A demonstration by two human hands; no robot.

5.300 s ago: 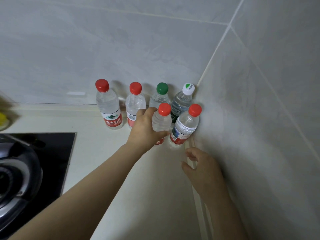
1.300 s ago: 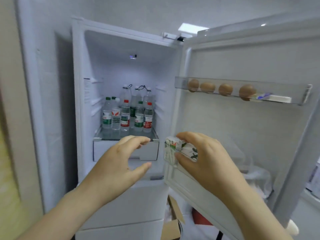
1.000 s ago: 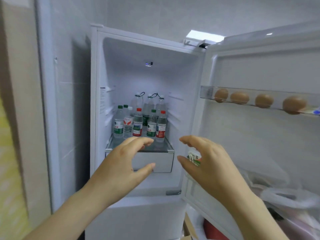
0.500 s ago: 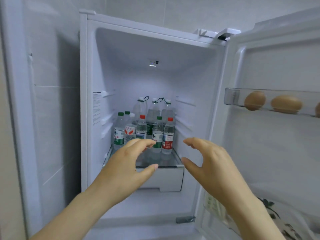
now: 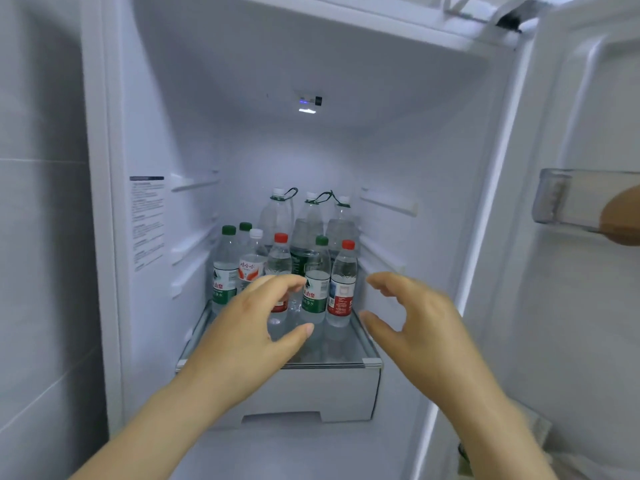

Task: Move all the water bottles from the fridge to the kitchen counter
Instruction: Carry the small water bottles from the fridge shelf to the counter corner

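Red-capped bottle (image 5: 279, 259) half hidden behind left hand (image 5: 249, 337)

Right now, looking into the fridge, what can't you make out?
Head view only.
Left red-capped bottle: lower part hidden by the left hand.
Tall back bottles: labels mostly hidden by front bottles.
Door shelf: cut off by the right edge.
Sticker: print too small to read.

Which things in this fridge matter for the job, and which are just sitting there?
In the job: six small bottles, three big bottles behind them, left hand, right hand, both empty.
Just there: shelf, drawer, door rack, egg, wall sticker.
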